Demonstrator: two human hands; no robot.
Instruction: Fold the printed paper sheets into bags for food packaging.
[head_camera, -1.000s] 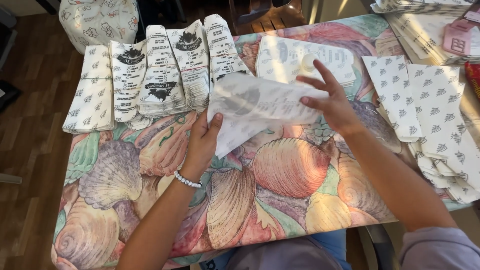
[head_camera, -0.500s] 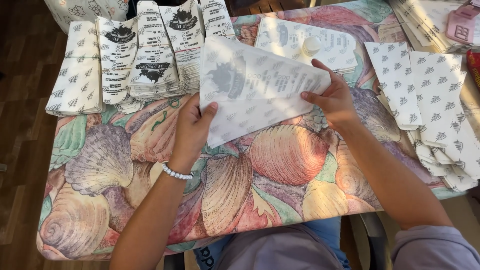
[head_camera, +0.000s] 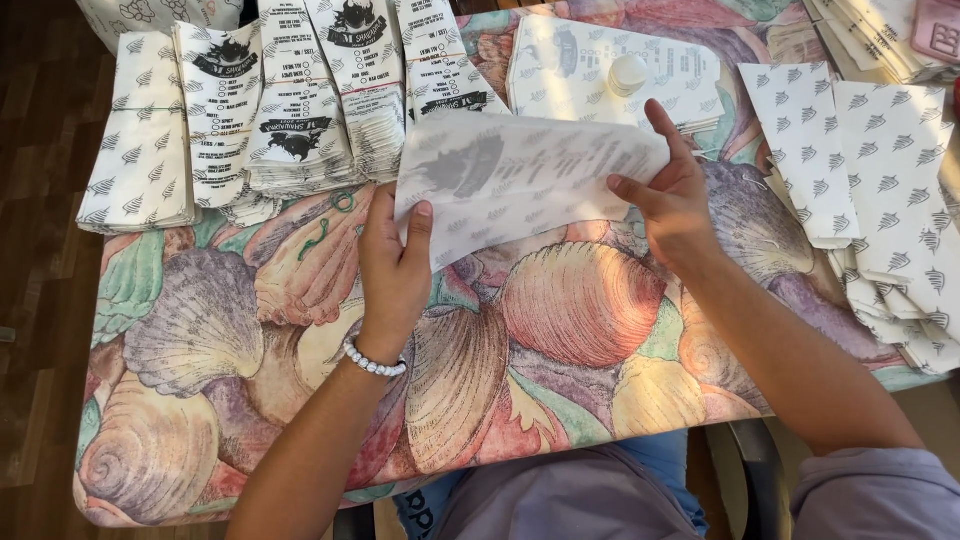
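Both hands pinch a white paper bag (head_camera: 530, 180), its long axis spanning from left fingers (head_camera: 412, 225) to right fingers (head_camera: 640, 190).

I see bare forearms; my left hand (head_camera: 393, 268) wears a white beaded bracelet (head_camera: 373, 362) at the wrist, my right hand (head_camera: 672, 205) nothing; lavender sleeve (head_camera: 875, 495), blue jeans (head_camera: 655, 458).

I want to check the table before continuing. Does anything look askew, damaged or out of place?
Nothing looks damaged or spilled. The finished bags at the top left overlap in a loose, fanned row, not a square stack. A green band lies loose on the tablecloth. Both hands, left and right, hold one bag flat.
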